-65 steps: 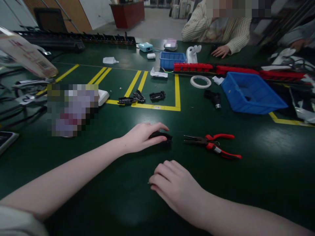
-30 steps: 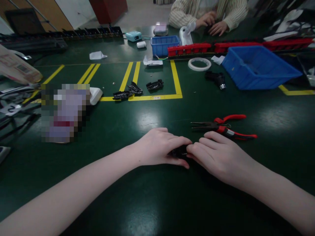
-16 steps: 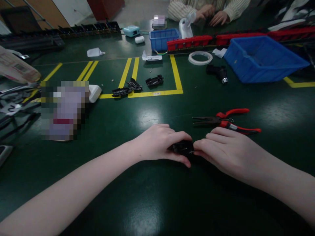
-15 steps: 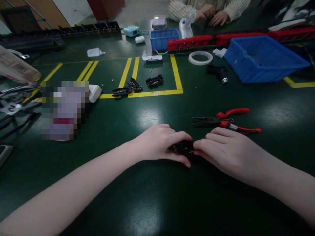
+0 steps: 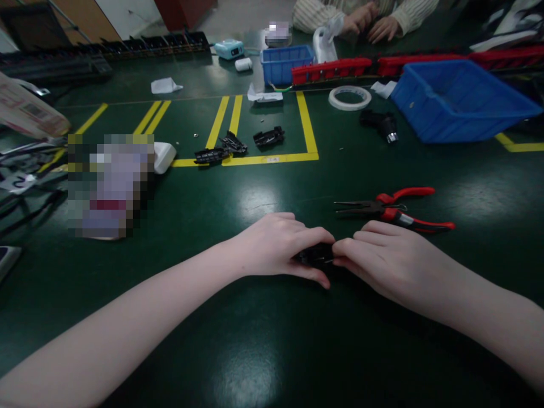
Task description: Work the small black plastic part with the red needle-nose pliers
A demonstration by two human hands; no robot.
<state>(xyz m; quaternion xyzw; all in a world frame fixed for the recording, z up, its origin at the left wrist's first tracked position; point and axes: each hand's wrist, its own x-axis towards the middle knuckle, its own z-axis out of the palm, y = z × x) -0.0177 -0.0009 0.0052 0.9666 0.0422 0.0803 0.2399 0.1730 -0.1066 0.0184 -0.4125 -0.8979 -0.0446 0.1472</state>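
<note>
My left hand (image 5: pixel 284 246) is closed round a small black part (image 5: pixel 317 256), its thumb below and forefinger above. At the part's right end, my right hand (image 5: pixel 378 252) has its fingers pinched together; a thin, metallic bit shows beside the fingertips, but what they grip is too small to make out. Red-handled long-nose pliers (image 5: pixel 386 211) lie just beyond my right hand. Farther off, near the yellow tape lines, rest similar black parts (image 5: pixel 268 137), with others (image 5: pixel 211 156) to their left.
A blurred-out object (image 5: pixel 117 187) and a white block (image 5: pixel 164 157) are at left. Beyond are a tape roll (image 5: pixel 334 101), a black tool (image 5: pixel 380 123), a large blue bin (image 5: pixel 463 124), a small blue basket (image 5: pixel 287 67) and red strips (image 5: pixel 331 71). A person's hands (image 5: pixel 385 28) show across the table.
The view has shifted slightly. Both hands stay at the black part, and the metallic bit by my right fingertips shows less.
</note>
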